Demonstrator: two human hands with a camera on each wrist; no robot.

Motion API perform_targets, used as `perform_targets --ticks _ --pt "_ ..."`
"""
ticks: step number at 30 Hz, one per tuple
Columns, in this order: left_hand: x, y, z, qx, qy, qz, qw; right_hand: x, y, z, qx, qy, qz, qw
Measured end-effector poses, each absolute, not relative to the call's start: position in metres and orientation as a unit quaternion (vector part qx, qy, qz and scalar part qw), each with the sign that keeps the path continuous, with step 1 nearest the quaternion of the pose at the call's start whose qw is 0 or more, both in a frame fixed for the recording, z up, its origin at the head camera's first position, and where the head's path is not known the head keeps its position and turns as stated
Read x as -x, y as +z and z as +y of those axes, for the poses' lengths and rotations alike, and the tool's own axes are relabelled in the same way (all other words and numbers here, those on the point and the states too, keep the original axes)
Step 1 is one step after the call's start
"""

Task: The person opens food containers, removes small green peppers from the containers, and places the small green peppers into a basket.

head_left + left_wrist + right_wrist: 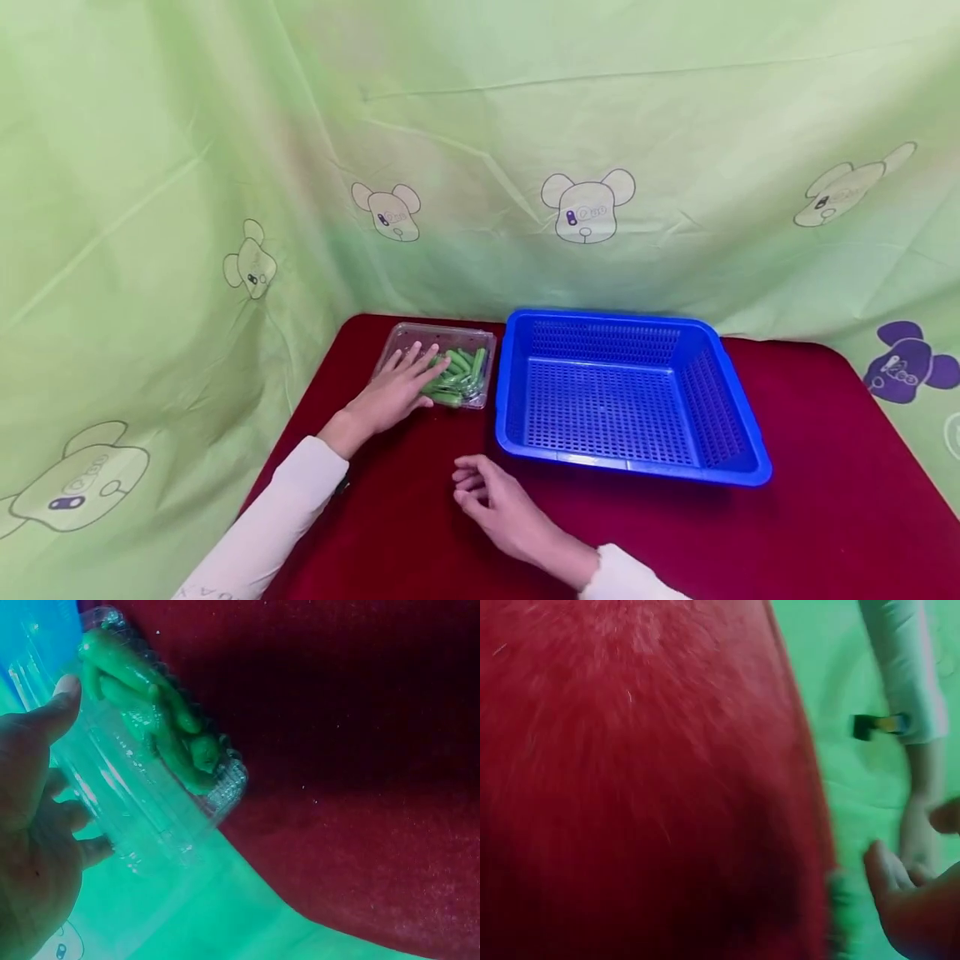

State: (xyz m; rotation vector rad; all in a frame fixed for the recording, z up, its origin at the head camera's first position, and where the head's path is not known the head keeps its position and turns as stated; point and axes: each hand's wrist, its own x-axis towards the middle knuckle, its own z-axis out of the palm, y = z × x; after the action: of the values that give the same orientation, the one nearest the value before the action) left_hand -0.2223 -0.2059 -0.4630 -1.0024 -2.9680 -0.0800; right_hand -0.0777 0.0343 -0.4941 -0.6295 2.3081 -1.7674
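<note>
A clear plastic box (442, 332) at the table's back left holds several green, finger-shaped vegetables (461, 379); their exact kind is hard to tell. Over the box's left part, my left hand (386, 398) has its fingers spread. In the left wrist view, the left hand (34, 817) is beside the clear box (142, 814), its thumb near the vegetables (154, 712); whether it touches the box I cannot tell. My right hand (510, 512) is in front of the box and basket, fingers loosely curled, holding nothing. The right wrist view shows it (922, 915) blurred.
To the right of the box stands a blue plastic basket (637, 468) with perforated walls and base. Both are on a dark red cloth-covered table (405, 508). A green curtain (480, 125) with bear faces hangs behind and along the left.
</note>
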Motion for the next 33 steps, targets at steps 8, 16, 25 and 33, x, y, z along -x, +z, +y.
perform_targets --ticks 8,16,25,33 --pt "0.207 -0.460 -0.220 0.334 -0.019 -0.942 -0.012 0.114 -0.528 -0.024 -0.049 -0.795 0.600 0.071" --pt "0.209 -0.460 -0.214 0.371 0.005 -0.928 0.034 0.148 -0.534 -0.031 -0.079 -0.842 0.534 0.003" --pt "0.208 -0.464 -0.205 0.356 0.037 -0.933 0.038 0.152 -0.537 -0.037 -0.121 -0.886 0.446 -0.035" --pt "0.206 -0.468 -0.204 0.360 0.036 -0.931 0.042 0.154 -0.536 -0.043 -0.176 -0.906 0.377 -0.075"
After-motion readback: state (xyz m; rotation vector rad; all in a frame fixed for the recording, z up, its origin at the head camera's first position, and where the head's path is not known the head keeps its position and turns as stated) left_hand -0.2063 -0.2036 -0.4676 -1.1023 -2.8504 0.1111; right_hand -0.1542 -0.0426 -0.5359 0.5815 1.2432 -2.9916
